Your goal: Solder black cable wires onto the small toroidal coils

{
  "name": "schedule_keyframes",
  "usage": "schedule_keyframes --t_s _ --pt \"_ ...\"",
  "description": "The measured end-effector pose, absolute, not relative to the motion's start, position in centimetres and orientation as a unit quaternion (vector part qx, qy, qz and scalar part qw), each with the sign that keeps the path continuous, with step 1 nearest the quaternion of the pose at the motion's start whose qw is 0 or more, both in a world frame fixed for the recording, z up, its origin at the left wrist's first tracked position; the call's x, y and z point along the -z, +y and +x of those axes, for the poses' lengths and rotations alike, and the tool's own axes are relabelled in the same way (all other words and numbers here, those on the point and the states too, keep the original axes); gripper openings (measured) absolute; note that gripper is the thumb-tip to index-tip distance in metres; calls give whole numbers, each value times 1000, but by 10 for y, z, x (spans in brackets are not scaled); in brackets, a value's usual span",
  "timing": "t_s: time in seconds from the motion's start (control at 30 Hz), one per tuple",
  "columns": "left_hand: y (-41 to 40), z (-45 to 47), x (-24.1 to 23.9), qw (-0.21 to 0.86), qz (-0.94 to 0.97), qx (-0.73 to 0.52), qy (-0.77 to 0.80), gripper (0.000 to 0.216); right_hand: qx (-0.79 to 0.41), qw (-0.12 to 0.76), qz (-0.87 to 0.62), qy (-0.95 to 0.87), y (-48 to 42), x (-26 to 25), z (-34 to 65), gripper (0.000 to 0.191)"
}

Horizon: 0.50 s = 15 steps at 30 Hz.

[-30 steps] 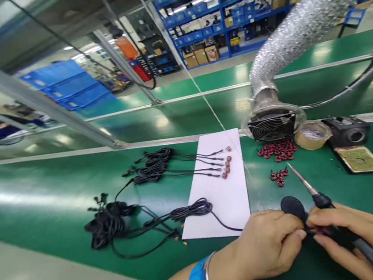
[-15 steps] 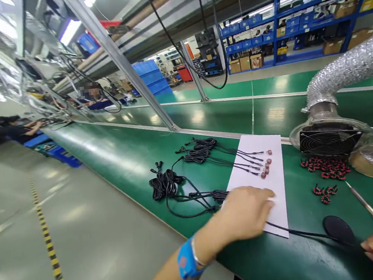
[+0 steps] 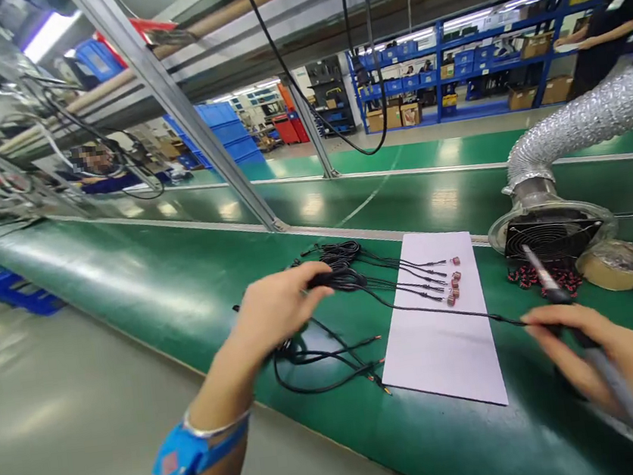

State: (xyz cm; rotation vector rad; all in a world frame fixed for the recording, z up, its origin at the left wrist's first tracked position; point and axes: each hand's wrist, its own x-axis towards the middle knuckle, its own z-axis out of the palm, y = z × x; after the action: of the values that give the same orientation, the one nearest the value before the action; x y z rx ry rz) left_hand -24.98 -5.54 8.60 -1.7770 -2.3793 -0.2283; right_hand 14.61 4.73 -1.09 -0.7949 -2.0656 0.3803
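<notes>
My left hand is closed, thumb and fingertips gripping a coiled black cable above the bench. From this coil the cable runs over a white sheet to my right hand. The fingertips of my right hand pinch that cable, and the same hand holds a soldering iron, its tip pointing up and away. Behind the cable lie several coiled cables, their ends on the sheet beside small reddish-brown coils. More black cables with bare ends lie below my left hand.
A fan with a silver duct stands at the right. Red-and-black rings lie before it, beside a tape roll. A metal post rises behind the bench. One person stands beyond.
My left hand has moved left and up off the sheet with the coiled cable. My right hand has come inward with the soldering iron and now pinches the cable. The view has turned right.
</notes>
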Motion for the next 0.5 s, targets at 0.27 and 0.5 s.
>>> schedule_keyframes --t_s 0.27,0.5 --pt "2 -334 -59 68 -569 -2 -820 36 -97 368 -224 -898 66 43 38 27" --pt "18 -349 -21 20 -578 -6 -816 38 -89 319 -245 -911 74 51 33 28"
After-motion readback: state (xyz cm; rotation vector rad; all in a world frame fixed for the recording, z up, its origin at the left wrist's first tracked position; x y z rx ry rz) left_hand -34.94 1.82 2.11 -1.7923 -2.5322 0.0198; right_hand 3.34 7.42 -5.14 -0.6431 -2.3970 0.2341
